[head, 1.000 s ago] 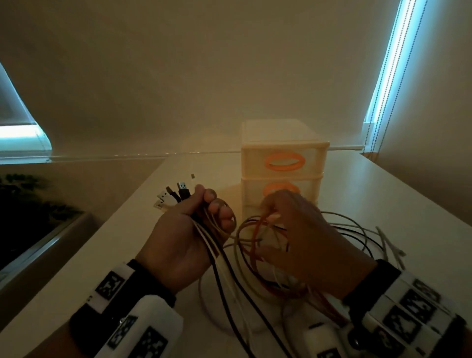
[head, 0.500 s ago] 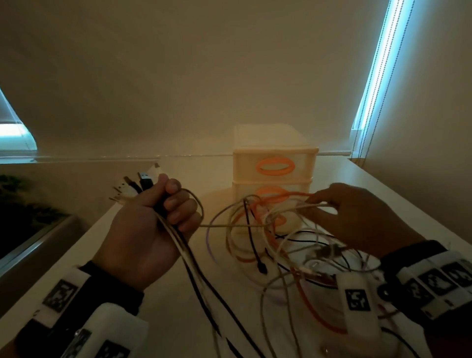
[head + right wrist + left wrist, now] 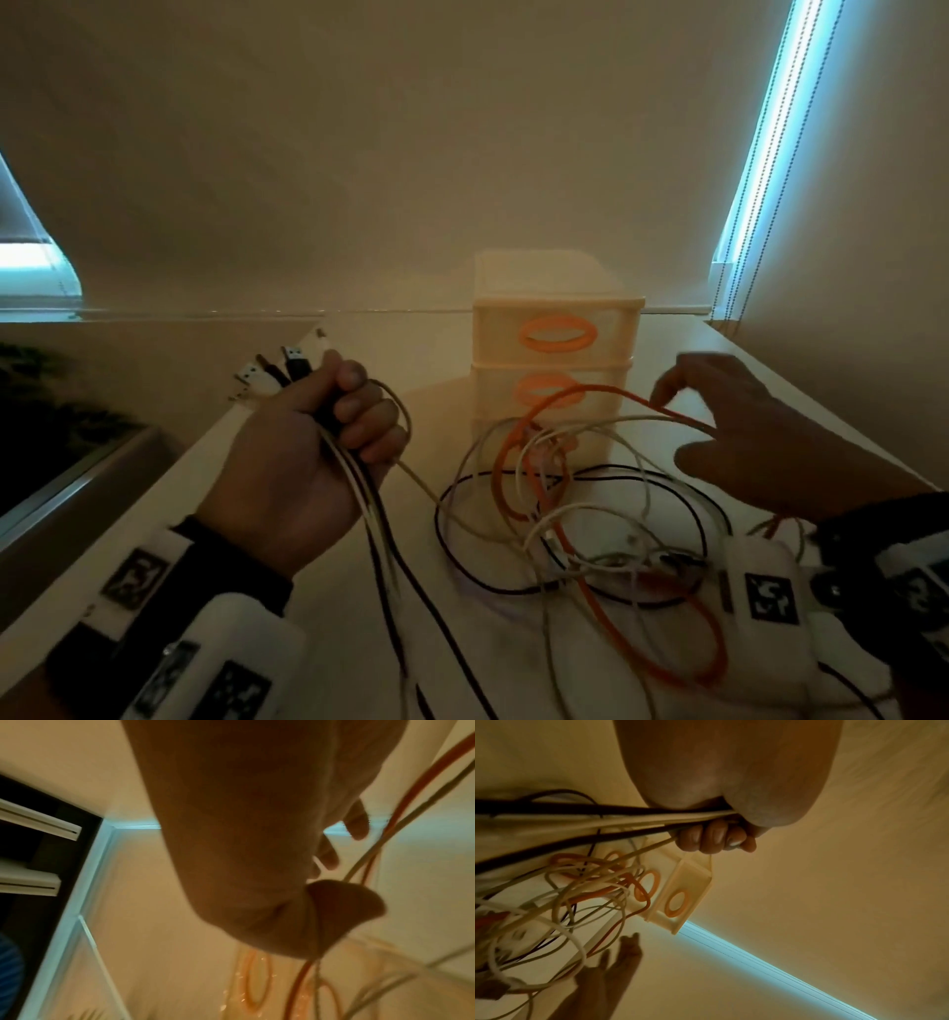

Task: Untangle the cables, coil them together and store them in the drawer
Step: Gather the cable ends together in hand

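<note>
I see the tangle of orange, white and black cables [image 3: 580,514] looped on the pale surface [image 3: 447,642], just in front of the cream plastic drawer unit with orange oval handles [image 3: 557,354]. My left hand [image 3: 303,462], at nine o'clock, has its fingers clamped round several plug ends. My right hand [image 3: 760,437], at three o'clock, has fingers spread apart, the orange loop draped across them.
</note>
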The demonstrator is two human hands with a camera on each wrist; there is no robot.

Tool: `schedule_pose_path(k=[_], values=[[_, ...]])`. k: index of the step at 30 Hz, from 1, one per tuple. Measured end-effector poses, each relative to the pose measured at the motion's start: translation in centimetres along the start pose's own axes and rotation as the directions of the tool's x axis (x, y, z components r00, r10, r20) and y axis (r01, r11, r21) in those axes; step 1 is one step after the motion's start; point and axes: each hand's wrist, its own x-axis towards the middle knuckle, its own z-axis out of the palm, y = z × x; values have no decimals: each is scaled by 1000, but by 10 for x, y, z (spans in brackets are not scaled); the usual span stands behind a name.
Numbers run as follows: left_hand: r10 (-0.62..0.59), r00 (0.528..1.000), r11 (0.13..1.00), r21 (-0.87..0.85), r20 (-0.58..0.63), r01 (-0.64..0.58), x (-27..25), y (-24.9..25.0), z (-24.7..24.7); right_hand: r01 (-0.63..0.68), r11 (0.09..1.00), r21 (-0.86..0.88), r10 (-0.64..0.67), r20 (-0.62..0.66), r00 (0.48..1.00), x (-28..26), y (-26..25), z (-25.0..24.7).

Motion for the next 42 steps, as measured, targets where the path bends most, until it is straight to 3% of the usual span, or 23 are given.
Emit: schedule_pose_path(k=[2,3,4,6,7,10,14,18,22,24,27,29,31,33,35,37,39,42], values=[[-11,1000,1000,-16,20,11,-1,-5,4,184,966,183,-142,-223,964,-8,-29,1],[-16,999,1000,-25,36,16,-1,-7,6,286,891,352,-184,-297,937,-13,-47,5],[-22,998,999,-33,54,24,-1,-10,9,354,777,520,-217,-307,927,-17,-66,13],[-41,995,998,-34,96,44,0,-14,14,322,608,726,-255,-205,945,-24,-101,34],[-44,992,999,-24,119,47,-1,-14,16,259,604,753,-260,-122,958,-25,-114,46],[-27,987,1000,-3,161,28,-2,-5,17,99,727,680,-272,153,950,-26,-124,68],[1,985,999,-43,170,7,-4,19,5,119,800,588,-308,232,923,-21,-102,63],[-79,945,992,-73,317,107,-5,48,-14,203,933,296,-204,-28,979,-8,-84,46],[-290,843,957,138,454,255,-7,41,-8,182,943,279,-110,-252,961,-5,-77,47],[-411,795,907,283,446,311,-12,16,-2,188,929,318,-80,-322,943,-4,-78,52],[-551,761,761,581,343,289,-17,-14,2,214,884,416,-54,-364,930,-4,-79,55],[-594,747,724,604,299,333,-17,-15,4,232,822,519,-19,-382,924,-6,-82,54],[-584,769,742,553,258,379,-16,-12,4,273,750,602,-18,-393,919,-10,-87,53],[-524,823,783,505,220,363,-15,-14,5,356,710,608,-137,-376,916,-17,-94,53],[-410,891,862,403,195,308,-15,-16,11,406,699,589,-326,-243,914,-25,-101,57],[-299,946,932,252,127,261,-12,-16,15,450,758,472,-476,-72,877,-27,-102,65],[-219,974,971,107,55,212,-9,-14,14,455,803,386,-496,7,868,-23,-96,70],[-151,988,987,-54,18,151,-6,-13,10,431,870,241,-415,-118,902,-14,-84,71]])
